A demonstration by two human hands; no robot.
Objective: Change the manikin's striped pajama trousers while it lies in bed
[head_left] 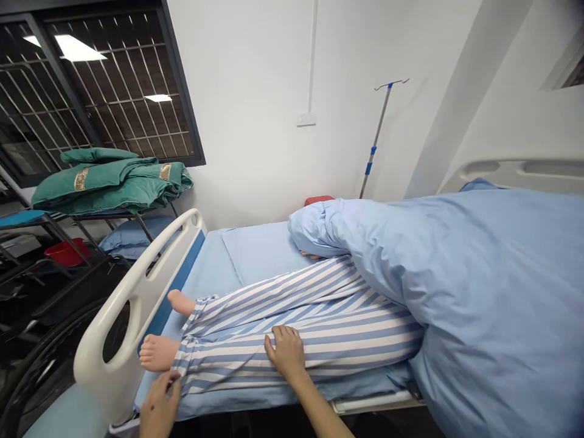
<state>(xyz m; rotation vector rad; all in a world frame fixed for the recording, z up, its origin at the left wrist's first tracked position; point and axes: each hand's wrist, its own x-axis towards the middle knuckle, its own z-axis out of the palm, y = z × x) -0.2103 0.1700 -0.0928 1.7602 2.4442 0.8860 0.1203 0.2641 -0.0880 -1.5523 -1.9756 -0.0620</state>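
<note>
Striped trouser leg (356, 344) under right hand (285, 353)

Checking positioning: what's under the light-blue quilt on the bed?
The striped trouser legs run in under the light-blue quilt, and a small skin-toned tip shows at its edge. Anything further under is covered and cannot be seen.

A pale blue cotton duvet (483, 286) hides everything of the lying figure above its blue-and-white striped trouser legs (292, 340). A red object (318, 200) shows only as a sliver behind the duvet, upper middle. The bottom edge cuts off the left hand (159, 409) and the right forearm (319, 413); the lower left edge crops a black wheel (41, 371).
</note>
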